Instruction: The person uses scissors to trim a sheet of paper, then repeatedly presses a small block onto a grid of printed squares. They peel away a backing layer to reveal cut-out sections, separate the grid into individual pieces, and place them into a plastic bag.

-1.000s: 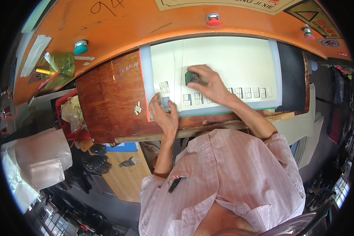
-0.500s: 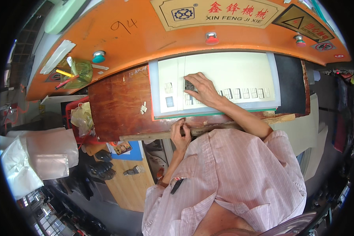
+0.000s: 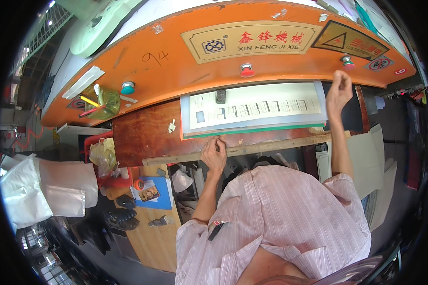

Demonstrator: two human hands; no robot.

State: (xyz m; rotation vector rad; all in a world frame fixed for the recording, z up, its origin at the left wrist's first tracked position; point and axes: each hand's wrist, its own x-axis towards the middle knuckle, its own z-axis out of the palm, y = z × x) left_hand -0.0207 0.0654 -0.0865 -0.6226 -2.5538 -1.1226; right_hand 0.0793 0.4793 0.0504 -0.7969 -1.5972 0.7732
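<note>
Lifting our right hand (image 3: 340,90), fingers loosely curled, empty, off the white sheet (image 3: 257,107); left hand (image 3: 214,154), withdrawn, grips the bench edge (image 3: 271,147).

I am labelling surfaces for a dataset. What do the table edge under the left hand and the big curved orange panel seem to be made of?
The table edge under the left hand looks like bare, worn wood: pale, rough and matte, beside a darker reddish-brown board with visible grain. The orange panel looks like painted metal, probably steel: smooth, slightly glossy, with scuffs and push buttons set into it.
</note>
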